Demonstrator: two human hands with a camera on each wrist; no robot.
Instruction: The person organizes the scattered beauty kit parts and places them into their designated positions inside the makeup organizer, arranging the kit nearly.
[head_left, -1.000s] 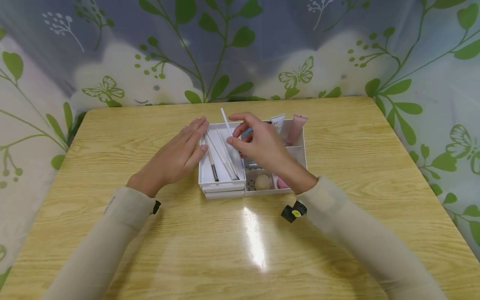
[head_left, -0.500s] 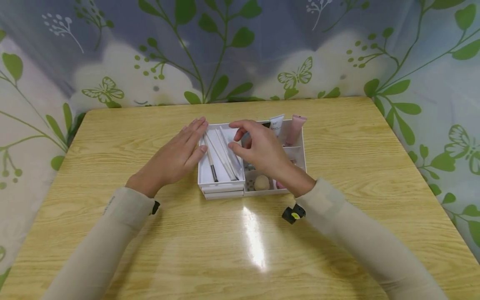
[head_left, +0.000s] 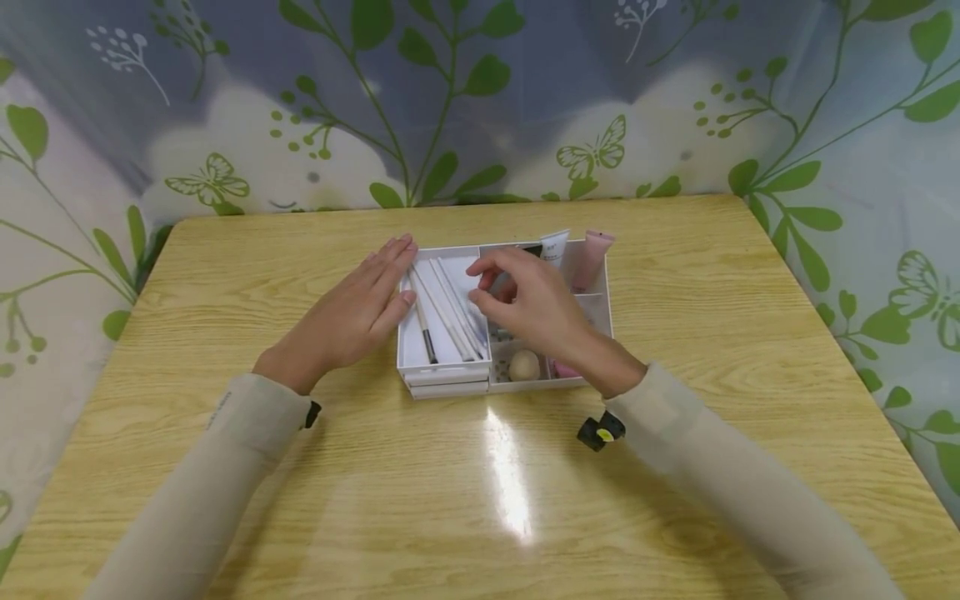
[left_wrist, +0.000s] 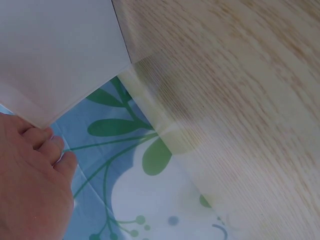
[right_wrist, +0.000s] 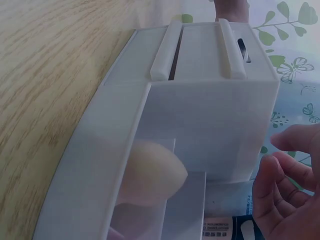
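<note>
On the wooden table [head_left: 352,500] stands a white cosmetics organizer [head_left: 450,375] with stacked drawers under its left tray. A makeup brush [head_left: 427,340] with a dark ferrule and several slim white sticks [head_left: 447,307] lie in that tray. My left hand [head_left: 345,317] rests along the organizer's left side, fingers straight. Over the middle of the organizer hovers my right hand [head_left: 536,300], fingers loosely bent and nothing between them. The right wrist view shows a gap between thumb and fingertips [right_wrist: 269,167], beside the raised tray's side wall [right_wrist: 210,125].
A beige makeup sponge [head_left: 524,365] sits in a front compartment. At the back right stand a white tube [head_left: 554,246] and a pink tube [head_left: 592,258]. Part of a pink item [head_left: 561,368] shows under the right wrist. A leaf-patterned curtain [head_left: 480,100] hangs behind the table.
My right hand has let go of a white stick, which now lies in the left tray beside the others. The hand has drawn slightly right. My left hand stays put.
</note>
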